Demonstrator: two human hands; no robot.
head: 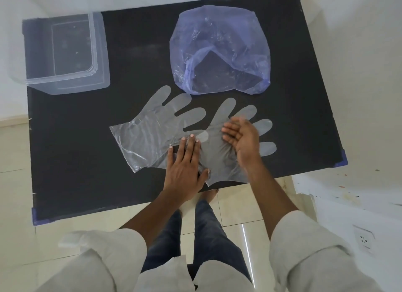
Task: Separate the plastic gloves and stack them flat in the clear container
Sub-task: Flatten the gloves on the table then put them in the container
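Two plastic gloves on the black table point(87, 161): left glove point(150, 126) spread flat; right glove point(219, 159) overlapping its cuff edge, wrinkled at the palm. Left hand point(185, 167) flat, fingers extended, pinning the overlap. Right hand point(241, 137) open and blurred above the right glove, gripping nothing. Clear container point(100, 52) far left, apparently empty. Purple bag point(219, 50) behind. Advice: keep the overlap pinned, smooth outward toward the fingertips before lifting.
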